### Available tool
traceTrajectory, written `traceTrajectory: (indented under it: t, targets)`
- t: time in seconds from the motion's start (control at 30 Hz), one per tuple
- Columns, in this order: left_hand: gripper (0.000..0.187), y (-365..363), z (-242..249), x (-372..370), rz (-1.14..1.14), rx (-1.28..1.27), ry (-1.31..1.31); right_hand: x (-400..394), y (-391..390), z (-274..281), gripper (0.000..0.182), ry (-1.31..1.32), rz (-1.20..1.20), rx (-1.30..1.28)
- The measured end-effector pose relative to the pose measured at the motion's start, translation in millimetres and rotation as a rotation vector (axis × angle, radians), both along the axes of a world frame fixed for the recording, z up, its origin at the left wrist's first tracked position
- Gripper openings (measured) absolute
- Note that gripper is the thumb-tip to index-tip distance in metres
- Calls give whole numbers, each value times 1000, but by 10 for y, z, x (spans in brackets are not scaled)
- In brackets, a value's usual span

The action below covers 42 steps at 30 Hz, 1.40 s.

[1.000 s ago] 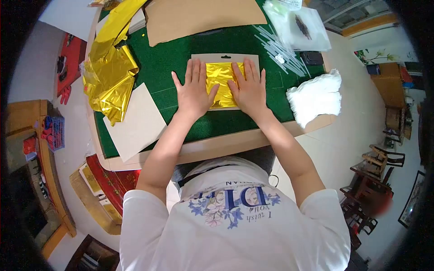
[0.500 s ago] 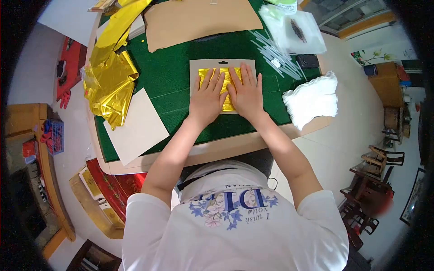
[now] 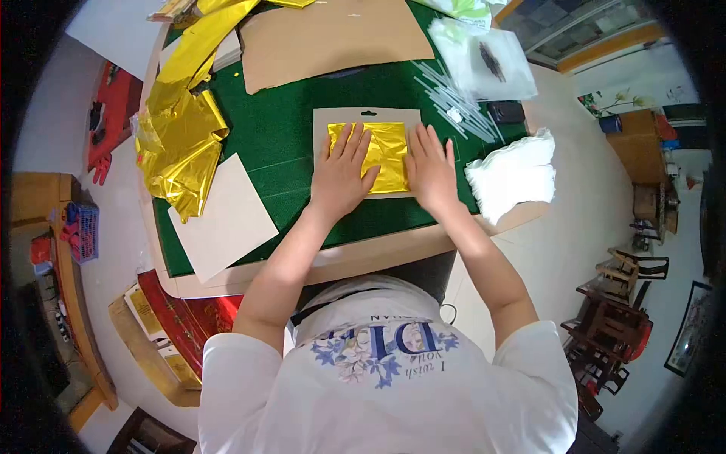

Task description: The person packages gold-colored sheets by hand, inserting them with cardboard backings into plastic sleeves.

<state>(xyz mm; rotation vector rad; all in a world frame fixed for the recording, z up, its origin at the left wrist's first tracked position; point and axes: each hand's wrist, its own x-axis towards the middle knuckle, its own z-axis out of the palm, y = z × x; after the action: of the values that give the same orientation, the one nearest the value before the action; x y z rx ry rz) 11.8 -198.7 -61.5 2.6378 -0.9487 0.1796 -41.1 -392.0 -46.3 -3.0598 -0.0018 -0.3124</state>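
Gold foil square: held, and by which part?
Nothing is held: the left hand lies open on the left of the foil, the right hand by its right edge.

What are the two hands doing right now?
Left hand: open, palm down on the gold foil sheet, holding nothing.
Right hand: open, palm down at the foil's right edge, holding nothing.

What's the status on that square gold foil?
Left hand open, flat on gold foil. Right hand open at its right edge. Foil on beige card, no object atop.
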Motion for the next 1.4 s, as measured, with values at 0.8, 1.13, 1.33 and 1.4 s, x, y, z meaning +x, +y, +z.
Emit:
traceTrajectory:
  t: [0.8,1.13,1.33,1.4]
  targets:
    - [73,6,4,-1,-21,80,8,1280,-1873,59,29,-59,-436,239]
    - [73,1,7,-1,-27,97,21,1163,-1480,289,8,-478,-249,171]
    - [74,-12,26,12,-27,134,10,1187,-571,536,9,-752,292,339]
    - [73,-14,17,9,-20,131,1,1181,-305,423,11,-660,449,368]
